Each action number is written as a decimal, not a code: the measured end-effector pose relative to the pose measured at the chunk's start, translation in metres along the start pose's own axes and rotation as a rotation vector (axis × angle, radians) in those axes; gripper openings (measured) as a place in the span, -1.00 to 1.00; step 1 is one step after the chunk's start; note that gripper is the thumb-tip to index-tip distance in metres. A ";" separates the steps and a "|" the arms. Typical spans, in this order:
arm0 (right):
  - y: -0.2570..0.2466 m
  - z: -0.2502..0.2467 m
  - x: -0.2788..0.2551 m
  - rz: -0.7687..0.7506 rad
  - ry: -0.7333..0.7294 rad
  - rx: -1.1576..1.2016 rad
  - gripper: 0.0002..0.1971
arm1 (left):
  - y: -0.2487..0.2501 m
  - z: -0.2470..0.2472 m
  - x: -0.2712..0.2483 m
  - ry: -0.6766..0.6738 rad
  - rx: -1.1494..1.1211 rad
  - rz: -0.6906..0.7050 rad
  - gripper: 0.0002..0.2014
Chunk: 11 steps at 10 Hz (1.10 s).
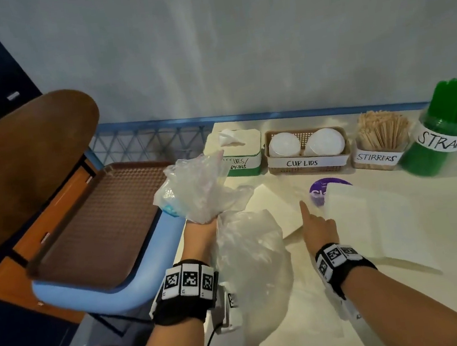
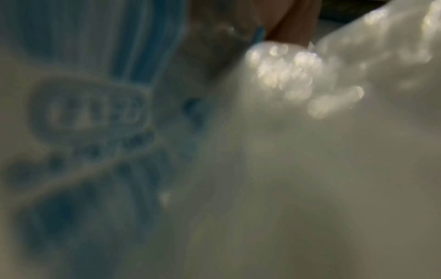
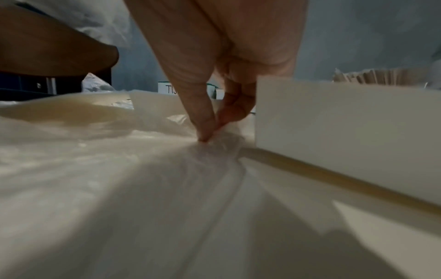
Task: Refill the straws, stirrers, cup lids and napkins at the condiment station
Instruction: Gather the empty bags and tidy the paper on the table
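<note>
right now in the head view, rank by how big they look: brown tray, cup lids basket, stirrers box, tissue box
1. brown tray, by far
2. cup lids basket
3. tissue box and stirrers box: too alike to rank, and a plastic bag hides part of the tissue box

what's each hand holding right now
Left hand: grips a bunch of crumpled clear plastic bags.
Right hand: thumb and finger pinch the clear plastic wrap on the table.
</note>
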State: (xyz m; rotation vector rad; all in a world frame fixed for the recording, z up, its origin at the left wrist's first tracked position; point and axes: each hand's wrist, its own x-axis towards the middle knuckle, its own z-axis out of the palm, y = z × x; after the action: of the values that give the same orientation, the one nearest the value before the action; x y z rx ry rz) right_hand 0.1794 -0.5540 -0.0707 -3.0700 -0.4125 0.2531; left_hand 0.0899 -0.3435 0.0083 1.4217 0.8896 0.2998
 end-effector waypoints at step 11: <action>-0.060 -0.142 -0.076 -0.206 -0.123 1.830 -0.78 | 0.034 0.025 -0.069 -0.606 -0.036 0.322 -0.30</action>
State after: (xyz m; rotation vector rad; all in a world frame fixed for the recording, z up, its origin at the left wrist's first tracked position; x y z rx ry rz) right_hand 0.1149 -0.5180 0.0841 -1.2188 -0.2252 0.4416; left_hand 0.0725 -0.4024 0.0614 1.5009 0.1610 0.1082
